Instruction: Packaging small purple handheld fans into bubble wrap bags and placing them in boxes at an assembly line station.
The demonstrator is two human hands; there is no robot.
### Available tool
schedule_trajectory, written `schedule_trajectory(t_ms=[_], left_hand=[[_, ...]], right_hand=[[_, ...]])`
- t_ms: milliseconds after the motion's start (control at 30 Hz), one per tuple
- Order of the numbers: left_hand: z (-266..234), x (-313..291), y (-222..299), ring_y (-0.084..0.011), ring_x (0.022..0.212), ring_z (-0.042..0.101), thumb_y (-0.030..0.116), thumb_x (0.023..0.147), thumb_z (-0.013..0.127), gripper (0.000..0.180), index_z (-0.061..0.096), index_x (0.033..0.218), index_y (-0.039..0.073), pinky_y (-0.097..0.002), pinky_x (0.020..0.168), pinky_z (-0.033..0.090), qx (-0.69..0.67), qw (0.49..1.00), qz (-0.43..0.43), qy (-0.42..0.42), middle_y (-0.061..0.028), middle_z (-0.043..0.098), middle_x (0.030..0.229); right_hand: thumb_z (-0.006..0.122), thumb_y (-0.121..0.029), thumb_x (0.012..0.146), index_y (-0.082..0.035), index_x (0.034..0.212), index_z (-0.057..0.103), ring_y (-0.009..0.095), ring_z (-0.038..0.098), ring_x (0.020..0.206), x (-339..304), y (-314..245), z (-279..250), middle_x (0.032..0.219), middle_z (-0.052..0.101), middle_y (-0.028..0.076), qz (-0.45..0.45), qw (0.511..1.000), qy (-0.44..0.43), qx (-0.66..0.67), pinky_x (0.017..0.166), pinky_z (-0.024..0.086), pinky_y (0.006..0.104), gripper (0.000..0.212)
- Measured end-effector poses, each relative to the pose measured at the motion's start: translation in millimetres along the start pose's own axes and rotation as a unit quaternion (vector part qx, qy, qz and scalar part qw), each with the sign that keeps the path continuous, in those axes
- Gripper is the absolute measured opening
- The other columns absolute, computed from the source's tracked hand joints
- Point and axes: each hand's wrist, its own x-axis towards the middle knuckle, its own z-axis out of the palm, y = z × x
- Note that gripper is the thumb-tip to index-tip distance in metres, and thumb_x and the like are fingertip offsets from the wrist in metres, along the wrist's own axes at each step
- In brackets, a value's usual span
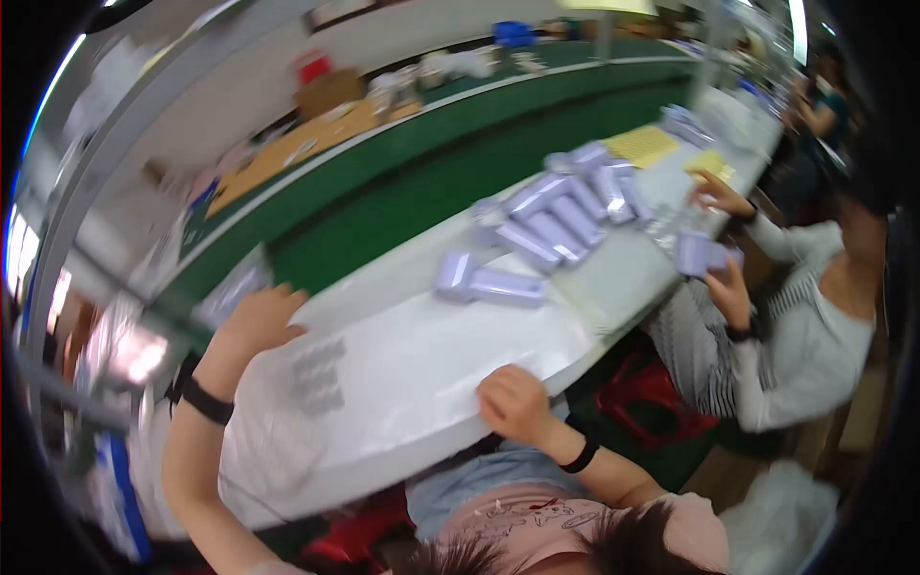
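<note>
My left hand is over the far left part of the white table, its thumb and fingers apart with nothing seen between them. Just behind it is a pale purple piece in clear wrapping; whether they touch is unclear. My right hand is curled closed above the near table edge, and nothing shows in it. Beyond it lie two glossy pale purple boxes, touching at an angle. Farther right, several similar purple boxes lie in a loose heap. The view is slightly blurred.
To my right a co-worker's hand holds a purple box; their other hand is near clear wrapping. Yellow sheets lie beyond the heap. A red stool stands beside the table. Grey marks show on the white surface.
</note>
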Motion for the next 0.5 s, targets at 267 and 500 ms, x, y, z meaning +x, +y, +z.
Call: schedule_trajectory(t_ms=[267,500], left_hand=[[4,-146,53,-0.0366,0.103,0.051,0.03,0.075,0.066,0.058,0.046,0.121,0.002,-0.0393,0.088,0.042,-0.15,0.981,-0.113,0.056,-0.0198,0.054,0.112],[116,-198,38,-0.0396,0.111,0.047,0.032,0.077,0.065,0.067,0.038,0.125,-0.007,-0.0387,0.096,0.037,0.011,0.915,-0.343,0.212,-0.0273,0.047,0.12]], right_hand=[[0.058,0.002,0.066,-0.001,0.074,0.057,0.029,0.056,0.071,3,-3,-3,0.074,0.058,0.011,0.051,0.998,-0.023,0.017,0.062,0.046,0.0355,0.009],[0.057,0.003,0.068,0.0,0.077,0.057,0.029,0.056,0.073,4,-6,-3,0.076,0.058,0.012,0.049,0.998,-0.031,0.015,0.064,0.046,0.0352,0.009]])
